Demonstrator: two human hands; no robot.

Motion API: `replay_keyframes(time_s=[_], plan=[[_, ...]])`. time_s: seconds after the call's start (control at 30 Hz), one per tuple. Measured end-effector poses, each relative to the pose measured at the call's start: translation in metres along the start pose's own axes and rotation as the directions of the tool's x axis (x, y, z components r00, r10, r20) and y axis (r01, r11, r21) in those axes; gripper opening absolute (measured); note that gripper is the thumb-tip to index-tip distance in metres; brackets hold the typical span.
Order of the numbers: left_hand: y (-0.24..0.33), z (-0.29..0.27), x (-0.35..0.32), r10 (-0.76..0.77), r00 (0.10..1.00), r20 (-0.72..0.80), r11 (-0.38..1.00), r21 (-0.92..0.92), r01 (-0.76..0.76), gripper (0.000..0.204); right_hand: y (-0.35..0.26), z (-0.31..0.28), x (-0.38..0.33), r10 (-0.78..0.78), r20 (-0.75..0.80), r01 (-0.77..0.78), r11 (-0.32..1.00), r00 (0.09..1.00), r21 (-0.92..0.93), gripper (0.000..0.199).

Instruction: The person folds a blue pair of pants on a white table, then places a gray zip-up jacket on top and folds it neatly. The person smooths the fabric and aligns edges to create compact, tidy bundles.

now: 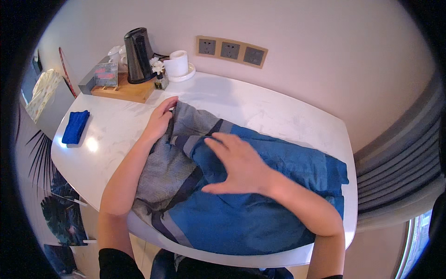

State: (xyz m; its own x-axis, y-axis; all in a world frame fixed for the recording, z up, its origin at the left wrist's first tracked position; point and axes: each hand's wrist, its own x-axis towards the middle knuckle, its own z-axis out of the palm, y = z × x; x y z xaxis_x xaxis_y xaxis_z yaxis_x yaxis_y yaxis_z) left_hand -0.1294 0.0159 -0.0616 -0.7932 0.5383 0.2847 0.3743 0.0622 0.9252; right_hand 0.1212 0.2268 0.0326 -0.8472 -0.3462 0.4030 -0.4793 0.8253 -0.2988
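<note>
A large blue and grey garment with dark bands lies spread over the white table, its grey part to the left and its blue part to the right. At the far grey edge, my left hand has its fingers closed on the fabric. My right hand is over the middle, fingers spread and thumb apart, above a raised fold of blue cloth. Whether its fingertips touch the fold I cannot tell. Loose folds hide the garment's exact cut.
A small folded blue cloth lies on the left of the table. Farther back are a black kettle, a wooden tray, a small flower vase and a white paper roll. A grey curtain hangs at the right.
</note>
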Motion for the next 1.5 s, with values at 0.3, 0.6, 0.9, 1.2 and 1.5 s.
replay_keyframes(time_s=[0.3,0.6,0.9,1.2,1.5], plan=[[0.031,-0.001,-0.013,0.009,0.991,0.131,0.996,0.085,-0.02,0.076,0.0,0.015,0.0,0.035,0.044,-0.041,0.99,0.998,0.134,0.045],[0.037,0.003,-0.009,0.127,0.992,0.004,0.894,0.433,-0.116,0.026,0.009,-0.015,0.003,-0.047,0.315,-0.038,0.965,0.948,0.26,0.035],[0.078,0.004,-0.015,0.25,0.96,0.126,0.89,0.36,-0.28,0.025,0.04,0.002,0.009,0.066,0.045,-0.061,0.992,0.997,-0.107,0.058],[0.047,0.033,-0.03,0.302,0.95,0.081,0.568,0.785,-0.248,0.053,0.071,0.031,-0.001,0.16,-0.09,-0.168,0.982,0.983,-0.088,0.058],[0.068,0.028,-0.027,0.009,0.986,-0.166,0.715,0.691,0.11,0.054,0.056,0.036,0.003,0.064,0.0,-0.064,0.996,0.998,0.056,0.029]])
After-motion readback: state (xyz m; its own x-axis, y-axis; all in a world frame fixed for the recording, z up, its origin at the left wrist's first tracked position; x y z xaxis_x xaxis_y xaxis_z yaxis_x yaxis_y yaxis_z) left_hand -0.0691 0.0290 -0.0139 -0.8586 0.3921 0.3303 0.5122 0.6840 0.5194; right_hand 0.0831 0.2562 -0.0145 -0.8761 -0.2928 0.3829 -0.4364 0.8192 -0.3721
